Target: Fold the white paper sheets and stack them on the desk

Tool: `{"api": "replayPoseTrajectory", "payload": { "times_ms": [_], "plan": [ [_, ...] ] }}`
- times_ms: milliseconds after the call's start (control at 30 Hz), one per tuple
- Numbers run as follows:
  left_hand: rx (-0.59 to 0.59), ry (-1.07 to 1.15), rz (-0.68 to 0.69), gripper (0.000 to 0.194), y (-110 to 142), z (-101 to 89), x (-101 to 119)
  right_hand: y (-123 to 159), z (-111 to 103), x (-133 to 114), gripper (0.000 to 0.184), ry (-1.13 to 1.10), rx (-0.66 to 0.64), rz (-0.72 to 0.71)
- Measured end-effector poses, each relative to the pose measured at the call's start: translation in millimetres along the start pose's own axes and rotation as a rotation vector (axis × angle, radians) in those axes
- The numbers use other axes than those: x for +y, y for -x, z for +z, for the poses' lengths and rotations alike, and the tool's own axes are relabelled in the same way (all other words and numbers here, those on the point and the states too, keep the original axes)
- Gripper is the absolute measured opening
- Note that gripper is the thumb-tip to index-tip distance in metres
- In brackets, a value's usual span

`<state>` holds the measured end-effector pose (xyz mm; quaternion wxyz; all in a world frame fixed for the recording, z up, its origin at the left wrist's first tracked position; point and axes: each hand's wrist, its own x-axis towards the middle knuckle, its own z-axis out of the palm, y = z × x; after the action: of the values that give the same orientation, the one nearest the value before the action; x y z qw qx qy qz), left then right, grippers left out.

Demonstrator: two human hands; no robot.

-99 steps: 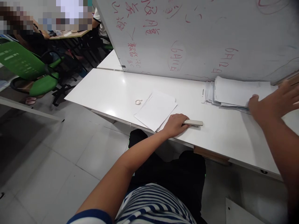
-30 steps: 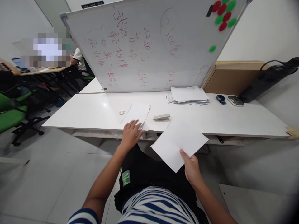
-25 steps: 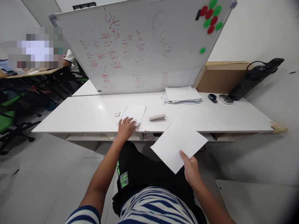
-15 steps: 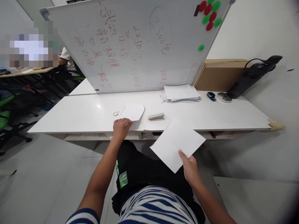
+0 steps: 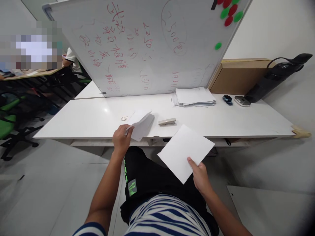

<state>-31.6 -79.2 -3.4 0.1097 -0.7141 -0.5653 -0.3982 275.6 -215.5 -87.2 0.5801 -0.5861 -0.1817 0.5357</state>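
Observation:
My left hand pinches the near edge of white paper sheets at the front of the desk and lifts them so they curl up; part of the paper still rests on the white surface. In front of the desk, above my lap, my right hand grips white paper by its near corner, thumb on top. Between the two lies a beige stapler. A small pale ring-shaped item, perhaps a coiled cord, sits just left of the lifted sheets.
A paper stack lies against the whiteboard. To its right are a dark watch-like item, a computer mouse, a cardboard box and a black bottle. A green chair stands left of the desk.
My right hand took paper from near the stack, and my left hand let go of the stapler. Since then my left fingers have closed on the desk sheets and raised their edge.

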Motion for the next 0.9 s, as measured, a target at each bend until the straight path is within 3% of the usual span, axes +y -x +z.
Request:
{"api": "replayPoseTrajectory", "payload": {
  "times_ms": [100, 200, 267, 367, 567, 700, 767, 833, 900],
  "plan": [
    [0.152, 0.095, 0.047, 0.011, 2.6, -12.8, 14.5, 2.2, 8.2, -4.0, 0.045, -0.072, -0.071, 0.05],
    [0.205, 0.166, 0.21, 0.008, 13.1, -21.5, 34.1, 6.3, 20.4, -11.1, 0.046, -0.132, -0.173, 0.127],
    [0.136, 0.227, 0.383, 0.012, 24.1, -25.4, 49.9, 8.6, 27.6, -14.8, 0.045, -0.154, -0.241, 0.157],
    [-0.069, 0.326, 0.626, 0.015, 42.4, -28.1, 74.5, 9.1, 33.6, -15.1, 0.041, -0.156, -0.32, 0.157],
    [-0.322, 0.412, 0.757, 0.013, 67.2, -22.5, 102.6, 5.9, 31.3, -5.4, 0.033, -0.171, -0.215, 0.088],
    [-0.498, 0.51, 0.633, 0.017, 70.5, -21.2, 109.8, 8.2, 28.8, -5.3, 0.031, -0.196, -0.16, 0.06],
    [-0.63, 0.649, 0.45, 0.018, 70.5, -23.5, 113.9, 9.9, 27.8, -6.6, 0.03, -0.21, -0.16, 0.045],
    [-0.747, 0.798, 0.231, 0.036, 72.5, -26.5, 117.8, 10.8, 26.9, -7.5, 0.03, -0.213, -0.174, 0.031],
    [-0.775, 0.884, 0.048, 0.053, 79.3, -27.9, 120.6, 10.5, 25.8, -7.6, 0.032, -0.202, -0.171, 0.005]
  ]
}}
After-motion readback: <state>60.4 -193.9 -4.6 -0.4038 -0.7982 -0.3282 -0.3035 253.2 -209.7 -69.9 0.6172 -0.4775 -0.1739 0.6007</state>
